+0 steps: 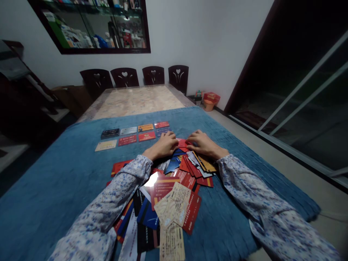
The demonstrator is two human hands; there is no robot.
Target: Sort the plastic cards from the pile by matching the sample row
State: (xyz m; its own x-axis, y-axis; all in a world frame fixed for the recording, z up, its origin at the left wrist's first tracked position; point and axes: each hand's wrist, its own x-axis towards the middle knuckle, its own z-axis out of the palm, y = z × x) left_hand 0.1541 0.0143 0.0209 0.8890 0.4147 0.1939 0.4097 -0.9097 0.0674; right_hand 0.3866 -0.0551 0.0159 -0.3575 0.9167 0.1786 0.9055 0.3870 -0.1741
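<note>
My left hand (164, 145) and my right hand (203, 144) come together over the blue cloth, fingers curled. Between them is a red card (181, 143), gripped at its left edge by one hand and at its right edge by the other. Just below my hands spreads a loose heap of cards: blue ones (174, 165), a yellow-and-black one (204, 162), red ones and cream ones (178, 204). Beyond my left hand lie two rows of cards and small stacks, among them a dark stack (110, 133), an orange card (145, 127) and a red card with a light emblem (146, 136).
A blue cloth (67, 159) covers the near part of the long table, whose patterned top (136, 98) shows farther off. Dark chairs (178, 77) line the far end. An orange bucket (208, 104) stands on the floor at the right.
</note>
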